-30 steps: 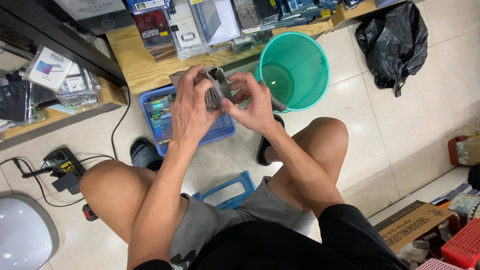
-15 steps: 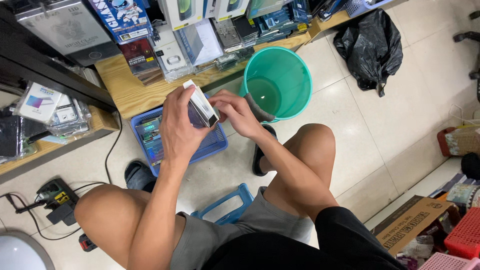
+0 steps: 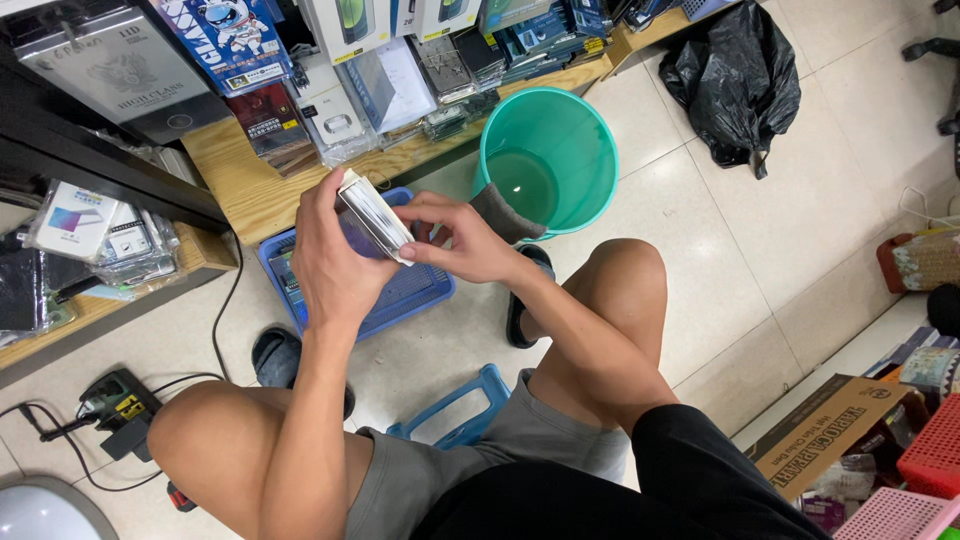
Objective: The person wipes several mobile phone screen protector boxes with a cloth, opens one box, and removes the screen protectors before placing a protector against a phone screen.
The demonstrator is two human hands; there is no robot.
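Knees frame a blue stool (image 3: 455, 410) nearest us; above the blue basket (image 3: 420, 292), left hand (image 3: 335, 265) wraps the back of a slim white box (image 3: 375, 215), tilted on edge. Right hand (image 3: 465, 240) pinches its lower corner, a grey cloth (image 3: 505, 212) tucked in the fingers. Beyond sits the green bucket (image 3: 590, 150). Since half a second ago, the grip hasn't changed.
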